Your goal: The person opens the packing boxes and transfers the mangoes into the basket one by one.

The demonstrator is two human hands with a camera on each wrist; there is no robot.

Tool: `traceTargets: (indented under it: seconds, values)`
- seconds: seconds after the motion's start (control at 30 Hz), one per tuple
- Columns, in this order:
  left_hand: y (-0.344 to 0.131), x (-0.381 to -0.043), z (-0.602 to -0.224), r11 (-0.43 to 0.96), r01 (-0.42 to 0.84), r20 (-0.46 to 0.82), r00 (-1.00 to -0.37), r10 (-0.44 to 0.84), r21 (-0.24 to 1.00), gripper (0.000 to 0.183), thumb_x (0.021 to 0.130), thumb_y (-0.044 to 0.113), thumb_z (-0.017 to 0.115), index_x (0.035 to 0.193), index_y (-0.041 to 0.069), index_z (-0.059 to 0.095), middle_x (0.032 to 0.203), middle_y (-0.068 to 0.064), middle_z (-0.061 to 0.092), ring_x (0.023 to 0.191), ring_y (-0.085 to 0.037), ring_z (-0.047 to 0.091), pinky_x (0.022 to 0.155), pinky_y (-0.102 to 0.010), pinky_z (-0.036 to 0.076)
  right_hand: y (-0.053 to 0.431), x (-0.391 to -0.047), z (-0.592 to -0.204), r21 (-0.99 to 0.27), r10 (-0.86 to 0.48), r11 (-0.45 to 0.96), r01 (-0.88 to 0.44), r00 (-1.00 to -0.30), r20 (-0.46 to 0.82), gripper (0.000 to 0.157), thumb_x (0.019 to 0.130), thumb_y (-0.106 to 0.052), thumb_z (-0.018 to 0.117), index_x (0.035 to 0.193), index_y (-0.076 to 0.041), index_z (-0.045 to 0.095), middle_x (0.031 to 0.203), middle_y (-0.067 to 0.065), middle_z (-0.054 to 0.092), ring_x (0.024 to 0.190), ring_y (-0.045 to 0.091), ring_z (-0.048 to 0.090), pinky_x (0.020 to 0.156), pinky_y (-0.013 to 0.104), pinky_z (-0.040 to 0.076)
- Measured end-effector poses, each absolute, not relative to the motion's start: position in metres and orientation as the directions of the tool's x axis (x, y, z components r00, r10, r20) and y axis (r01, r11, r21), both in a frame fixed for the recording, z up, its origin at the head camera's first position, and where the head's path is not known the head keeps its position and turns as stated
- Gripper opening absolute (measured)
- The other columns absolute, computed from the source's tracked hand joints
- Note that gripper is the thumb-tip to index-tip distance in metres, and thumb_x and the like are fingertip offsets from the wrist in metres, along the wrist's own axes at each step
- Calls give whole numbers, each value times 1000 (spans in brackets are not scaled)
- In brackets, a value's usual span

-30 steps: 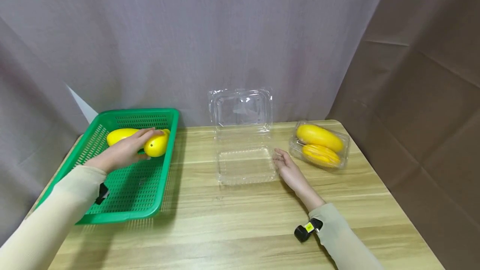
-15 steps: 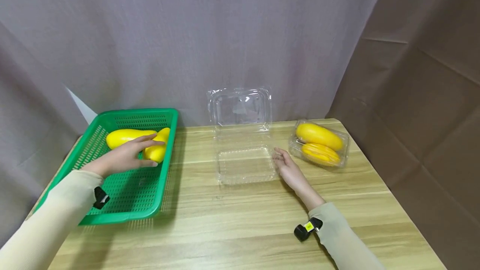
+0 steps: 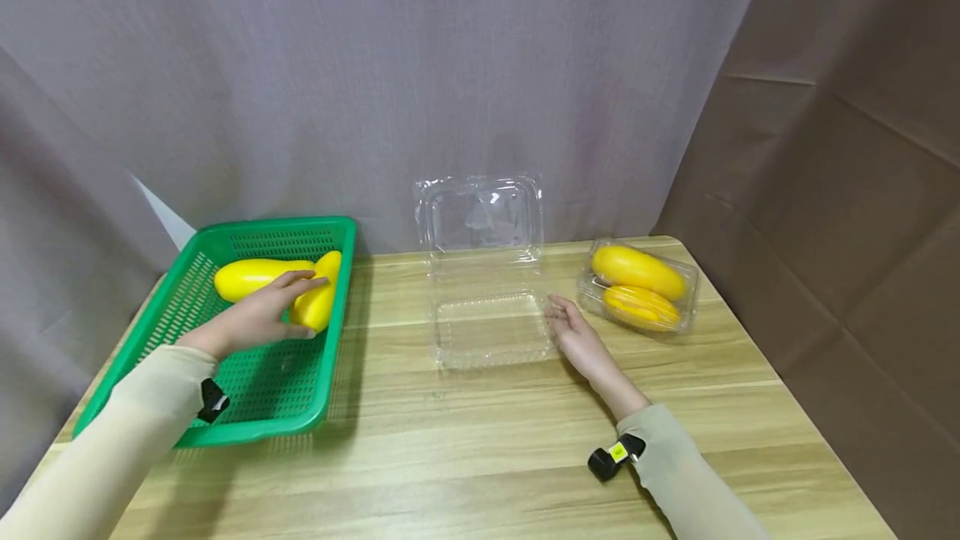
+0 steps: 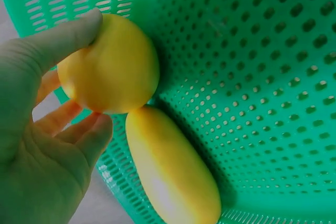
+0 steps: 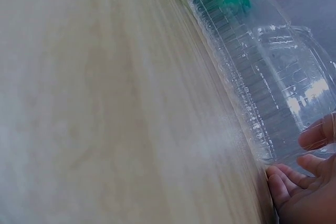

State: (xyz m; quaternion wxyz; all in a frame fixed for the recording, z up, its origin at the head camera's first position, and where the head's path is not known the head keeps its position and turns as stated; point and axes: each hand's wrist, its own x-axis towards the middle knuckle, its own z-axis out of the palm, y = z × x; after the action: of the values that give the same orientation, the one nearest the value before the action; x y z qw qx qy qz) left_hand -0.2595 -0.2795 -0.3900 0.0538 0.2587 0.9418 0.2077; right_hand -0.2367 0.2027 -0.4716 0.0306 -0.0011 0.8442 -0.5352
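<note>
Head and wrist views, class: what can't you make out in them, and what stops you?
Head view: part of the held yellow fruit, covered by the left hand.
Head view: any print on the yellow label, too small to read.
Left wrist view: some fingertips, behind the held yellow fruit; the other yellow fruit's lower end, cut off by the bottom edge.
Right wrist view: part of the right hand, cut off by the right edge.

Basket wall (image 3: 332, 365) blocks low passage; tabletop (image 3: 397, 407) beyond seems free to the transparent box (image 3: 486, 269).
</note>
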Motion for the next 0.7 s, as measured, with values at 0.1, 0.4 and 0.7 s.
traceTargets:
  seconds: [0.1, 0.4, 0.7]
  values:
    - [-277, -259, -394, 786, 465, 9, -863, 506, 407, 77, 86, 15, 81, 152, 8, 40, 158, -29, 25, 133, -53, 41, 105, -69, 37, 203, -237, -472, -899, -38, 437, 22, -998, -43, 53, 107, -18, 38, 157, -4, 27, 148, 24, 46, 134, 41, 45, 113, 54, 35]
    - [-274, -260, -395, 797, 450, -2, -870, 492, 403, 77, 86, 17, 81, 151, 11, 40, 159, -28, 24, 132, -52, 43, 103, -69, 39, 203, -237, -472, -904, -27, 427, 22, -999, -37, 52, 107, -18, 39, 157, -6, 29, 147, 24, 47, 133, 40, 47, 112, 53, 36]
    - [-269, -260, -382, 797, 448, -4, -871, 492, 404, 73, 92, 24, 75, 153, 6, 38, 161, -27, 22, 138, -51, 36, 109, -68, 33, 203, -237, -473, -903, -28, 428, 22, -999, -38, 52, 107, -18, 39, 156, -6, 29, 147, 23, 48, 133, 40, 47, 113, 53, 36]
